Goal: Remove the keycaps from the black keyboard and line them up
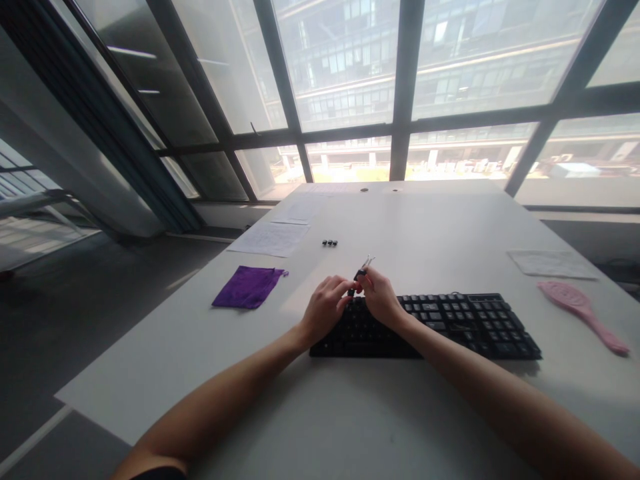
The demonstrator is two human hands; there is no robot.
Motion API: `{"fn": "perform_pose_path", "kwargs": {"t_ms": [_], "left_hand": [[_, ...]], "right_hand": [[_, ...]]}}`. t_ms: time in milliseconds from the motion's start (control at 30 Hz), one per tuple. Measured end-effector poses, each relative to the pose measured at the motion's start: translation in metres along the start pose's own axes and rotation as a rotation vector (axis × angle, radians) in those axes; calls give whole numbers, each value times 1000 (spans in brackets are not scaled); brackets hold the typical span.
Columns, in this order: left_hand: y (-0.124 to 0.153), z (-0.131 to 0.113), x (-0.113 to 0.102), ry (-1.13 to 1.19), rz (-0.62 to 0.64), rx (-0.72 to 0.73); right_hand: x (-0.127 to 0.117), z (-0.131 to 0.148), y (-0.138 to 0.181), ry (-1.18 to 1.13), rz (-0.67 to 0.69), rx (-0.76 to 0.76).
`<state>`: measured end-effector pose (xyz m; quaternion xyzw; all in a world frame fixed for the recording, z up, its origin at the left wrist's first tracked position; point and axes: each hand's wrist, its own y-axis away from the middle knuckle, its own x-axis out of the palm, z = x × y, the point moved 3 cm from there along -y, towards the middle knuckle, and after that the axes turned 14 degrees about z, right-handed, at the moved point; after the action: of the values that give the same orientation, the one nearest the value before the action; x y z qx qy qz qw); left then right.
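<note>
Both my hands meet over the left end of a black keyboard [465,323] on a white table [350,407]. My right hand [381,297] pinches a small wire keycap puller [363,269] with a red grip, its metal prongs pointing up and away. My left hand [324,308] is curled beside it, fingertips touching a small dark piece, apparently a keycap, at the puller's lower end. What exactly the left fingers grip is too small to make out. Three loose black keycaps [329,243] lie farther back on the table.
A purple cloth pouch [247,287] lies left of the hands. Printed sheets [273,238] rest at the back left, another paper [550,263] at the right. A pink hairbrush [583,313] lies by the right edge. Large windows rise behind the table.
</note>
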<state>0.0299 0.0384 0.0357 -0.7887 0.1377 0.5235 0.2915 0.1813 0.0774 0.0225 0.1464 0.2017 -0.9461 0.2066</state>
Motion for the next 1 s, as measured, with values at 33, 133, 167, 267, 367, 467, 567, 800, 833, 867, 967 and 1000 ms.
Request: {"fn": "perform_pose_path", "kwargs": {"t_ms": [33, 133, 167, 267, 367, 467, 567, 800, 833, 867, 967, 1000], "left_hand": [[0, -2, 0, -17, 0, 7], [0, -3, -4, 13, -54, 15], [-1, -1, -6, 50, -75, 14], [-11, 18, -11, 163, -82, -24], [-31, 56, -10, 175, -75, -133], [-55, 97, 0, 90, -35, -272], [-77, 125, 13, 41, 9, -349], [-111, 148, 25, -15, -35, -361], [-114, 151, 25, -21, -42, -372], [-117, 154, 26, -27, -48, -384], [-126, 164, 27, -38, -57, -415], [-128, 166, 27, -41, -58, -423]], "right_hand": [[0, 0, 0, -8, -2, 1], [-1, -2, 0, -28, -19, 10], [-2, -3, 0, -34, -35, 17], [-3, -5, -1, -64, -83, 35], [-2, -5, -3, -66, -87, 39], [-2, -5, -3, -62, -67, 35], [-2, -4, -2, -67, -64, 34], [0, -7, -3, -83, -45, 27], [0, -7, -4, -89, -43, 26], [0, -8, -4, -95, -41, 27], [0, -8, -3, -107, -39, 28], [0, -8, -3, -110, -38, 26]]}}
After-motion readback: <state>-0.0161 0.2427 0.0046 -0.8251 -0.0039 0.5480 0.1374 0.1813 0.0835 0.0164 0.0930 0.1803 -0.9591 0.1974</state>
